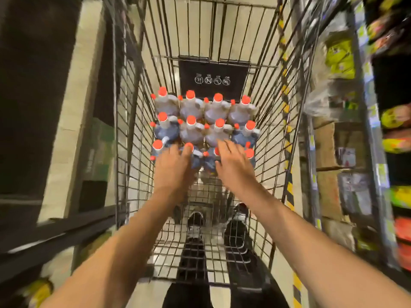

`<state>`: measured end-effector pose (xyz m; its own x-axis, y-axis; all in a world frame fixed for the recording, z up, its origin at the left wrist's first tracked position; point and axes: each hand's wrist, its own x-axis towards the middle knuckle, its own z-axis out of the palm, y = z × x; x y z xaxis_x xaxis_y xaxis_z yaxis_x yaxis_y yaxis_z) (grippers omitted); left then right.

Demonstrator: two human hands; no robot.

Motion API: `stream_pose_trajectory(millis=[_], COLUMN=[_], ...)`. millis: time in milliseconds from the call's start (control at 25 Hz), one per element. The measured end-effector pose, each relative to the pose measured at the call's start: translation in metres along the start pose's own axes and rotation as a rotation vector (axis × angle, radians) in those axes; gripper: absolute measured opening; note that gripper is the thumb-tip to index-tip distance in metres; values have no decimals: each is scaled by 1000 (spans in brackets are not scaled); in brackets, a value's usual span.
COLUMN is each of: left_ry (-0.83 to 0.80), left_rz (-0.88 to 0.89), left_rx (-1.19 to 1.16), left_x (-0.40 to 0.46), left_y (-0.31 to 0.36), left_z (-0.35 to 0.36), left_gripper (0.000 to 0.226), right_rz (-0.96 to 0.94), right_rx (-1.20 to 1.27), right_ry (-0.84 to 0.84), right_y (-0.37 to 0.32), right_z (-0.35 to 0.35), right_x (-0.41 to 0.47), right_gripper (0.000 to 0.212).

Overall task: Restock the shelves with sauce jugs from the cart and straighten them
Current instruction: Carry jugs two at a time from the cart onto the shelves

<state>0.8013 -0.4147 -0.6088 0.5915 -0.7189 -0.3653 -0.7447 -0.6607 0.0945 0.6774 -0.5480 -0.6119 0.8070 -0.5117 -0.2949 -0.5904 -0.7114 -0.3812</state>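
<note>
Several sauce jugs [192,107] with red caps and pale grey bodies stand upright in rows in the far half of a wire shopping cart [133,121]. My left hand [175,165] hovers over the nearest row, fingers spread, fingertips by a red cap. Over the same row, further right, my right hand [233,165] reaches with its fingers apart. Neither hand is closed around a jug. The nearest jugs are partly hidden under my hands.
Store shelves [367,152] with bright packaged goods run along the right of the cart. A darker shelf unit [55,218] stands on the left. The near half of the cart basket holds nothing, and my shoes [195,230] show through its wire floor.
</note>
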Motion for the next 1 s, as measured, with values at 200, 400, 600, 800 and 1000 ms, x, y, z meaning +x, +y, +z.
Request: stream_pose_trajectory(millis=[200, 400, 600, 800, 1000], left_ry=[-24, 29, -71, -156, -248], left_rz=[121, 160, 175, 66, -319], left_rx=[46, 174, 84, -733, -1189], left_x=[50, 36, -8, -41, -47], left_y=[-6, -6, -15, -39, -46], left_z=[15, 2, 15, 41, 92], left_gripper=[37, 15, 25, 33, 83], right_rz=[19, -49, -122, 131, 384], right_rx=[-57, -88, 72, 571, 802], right_ry=[-134, -162, -124, -112, -154], right_y=[10, 5, 11, 25, 31], right_z=[12, 10, 24, 60, 91], right_x=[41, 20, -15, -33, -35], right_gripper=[24, 24, 33, 59, 75])
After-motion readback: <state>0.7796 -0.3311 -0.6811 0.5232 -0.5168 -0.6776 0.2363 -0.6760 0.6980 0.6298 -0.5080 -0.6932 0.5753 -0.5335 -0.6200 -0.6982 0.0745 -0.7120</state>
